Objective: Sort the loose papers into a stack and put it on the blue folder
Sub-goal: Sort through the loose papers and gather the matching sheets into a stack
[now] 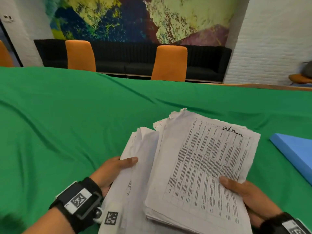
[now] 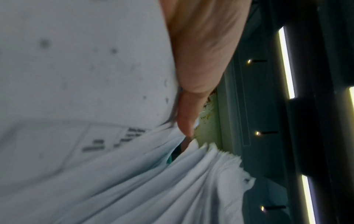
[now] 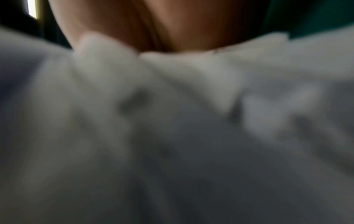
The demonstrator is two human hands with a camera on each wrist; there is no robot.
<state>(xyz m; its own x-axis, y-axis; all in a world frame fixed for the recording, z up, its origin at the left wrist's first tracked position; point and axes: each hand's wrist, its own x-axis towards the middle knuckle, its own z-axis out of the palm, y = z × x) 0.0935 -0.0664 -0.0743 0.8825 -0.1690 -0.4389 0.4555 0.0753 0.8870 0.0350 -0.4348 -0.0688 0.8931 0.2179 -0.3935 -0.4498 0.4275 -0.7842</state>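
Both hands hold one thick, uneven stack of papers above the surface, which is covered by a green cloth. The left hand grips the stack's left side, its thumb lying over the top of the splayed sheets and its fingers hidden beneath. The right hand grips the lower right corner, thumb pressed on the top sheet, a printed table with "admin" handwritten near its far edge. The sheets are not squared: the left part fans out and sags, and torn corners jut at the far end. How many sheets there are cannot be counted.

One blue folder lies flat on the cloth to the right of the stack, apart from it, partly cut off by the frame edge.

The left wrist view shows fanned paper edges beside one finger. The right wrist view is blurred, showing only skin above pale paper.

Beyond the surface stand two orange chairs in full view before a black bench, with slivers of two more orange seats at the left and right edges.
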